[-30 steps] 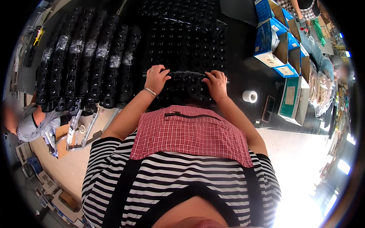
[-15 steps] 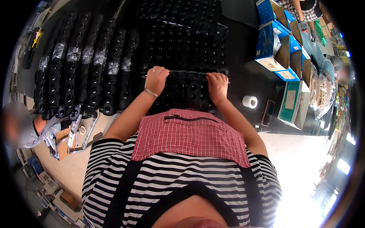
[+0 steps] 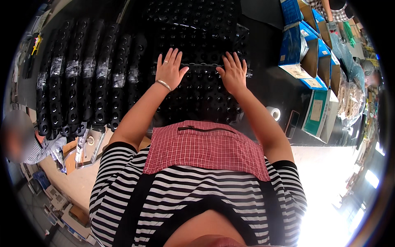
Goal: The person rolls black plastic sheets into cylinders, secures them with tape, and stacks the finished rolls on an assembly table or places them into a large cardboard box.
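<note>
A black mat (image 3: 197,92) covered in round bumps lies in front of me on the dark table. A raised fold or rolled edge (image 3: 201,66) crosses it from side to side. My left hand (image 3: 168,73) rests on the left end of this edge, fingers stretched forward and thumb spread inward. On the right end lies my right hand (image 3: 233,76), likewise flat with its fingers apart. Neither hand grips anything. Beyond them the bumpy black sheet (image 3: 189,16) continues, with a glossy crease across it.
Several rolled black mats (image 3: 98,78), banded with clear film, lie side by side at the left. To the right are a white tape roll (image 3: 273,113), a phone (image 3: 291,124), blue cartons (image 3: 290,51) and a green-white box (image 3: 316,113). Other people work at both sides.
Both hands have let go of the mat's edge, uncurled their fingers and moved slightly forward. The fold between them also lies a little farther from me.
</note>
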Demonstrator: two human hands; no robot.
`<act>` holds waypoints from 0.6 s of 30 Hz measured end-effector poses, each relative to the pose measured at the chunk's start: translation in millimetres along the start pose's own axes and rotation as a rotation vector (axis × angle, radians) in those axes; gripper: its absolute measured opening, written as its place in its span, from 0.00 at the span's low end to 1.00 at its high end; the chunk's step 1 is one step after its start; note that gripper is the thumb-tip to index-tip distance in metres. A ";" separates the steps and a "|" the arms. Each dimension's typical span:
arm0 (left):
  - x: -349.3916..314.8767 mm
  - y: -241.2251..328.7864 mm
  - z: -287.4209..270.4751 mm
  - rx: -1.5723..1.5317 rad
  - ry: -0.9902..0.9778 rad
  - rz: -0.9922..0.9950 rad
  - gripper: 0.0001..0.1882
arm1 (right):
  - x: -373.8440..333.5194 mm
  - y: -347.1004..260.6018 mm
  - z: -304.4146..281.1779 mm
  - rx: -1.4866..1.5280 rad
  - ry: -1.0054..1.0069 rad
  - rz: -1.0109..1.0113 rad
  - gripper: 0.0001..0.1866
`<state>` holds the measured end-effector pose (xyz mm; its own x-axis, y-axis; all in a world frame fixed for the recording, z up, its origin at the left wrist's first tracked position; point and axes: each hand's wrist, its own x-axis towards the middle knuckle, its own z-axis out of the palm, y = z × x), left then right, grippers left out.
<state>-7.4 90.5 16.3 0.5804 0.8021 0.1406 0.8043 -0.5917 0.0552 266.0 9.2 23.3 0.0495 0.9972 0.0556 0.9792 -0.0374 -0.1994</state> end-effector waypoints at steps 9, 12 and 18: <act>48.6 -10.4 11.5 -0.233 0.373 0.210 0.08 | 41.5 -0.8 17.6 0.161 0.410 -0.147 0.08; 36.4 4.2 0.9 -0.272 0.357 0.242 0.09 | 10.7 6.3 7.2 0.161 0.329 -0.115 0.09; 6.9 -19.8 6.0 -0.198 0.201 0.157 0.35 | 21.0 5.1 -0.6 0.230 0.081 -0.204 0.39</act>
<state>-18.5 108.3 10.2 0.6428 0.6795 0.3538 0.6550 -0.7270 0.2062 272.2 29.9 24.0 -0.1188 0.9739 0.1935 0.9006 0.1877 -0.3919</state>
